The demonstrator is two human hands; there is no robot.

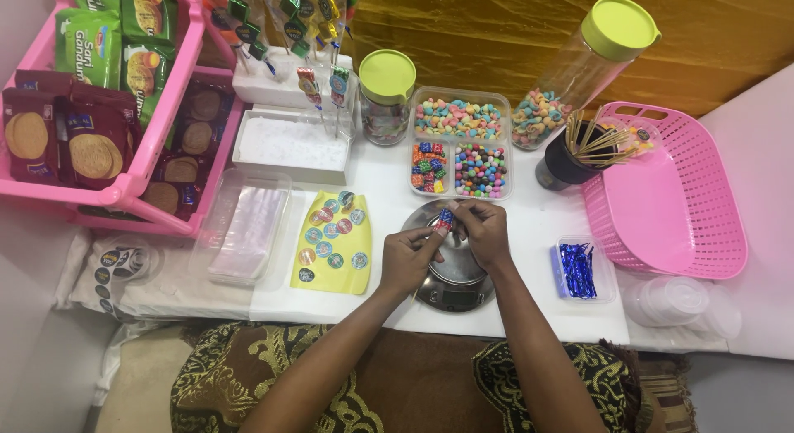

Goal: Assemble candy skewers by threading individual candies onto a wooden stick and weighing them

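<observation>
Behind kitchen scale: divided tray with pastel rings, wrapped sweets, round candies; two green-lidded jars of cereal. Right of scale: small tub of blue twist ties. Above scale: small candy packet, long axis upright, tilted slightly; left hand and right hand both pinching it, fingertips closed.

A pink basket sits at the right of the white desk, beside a dark cup of wooden skewers. A divided tray of coloured sweets stands between two green-lidded jars. A yellow sticker sheet lies near a pink rack of biscuit packs.
</observation>
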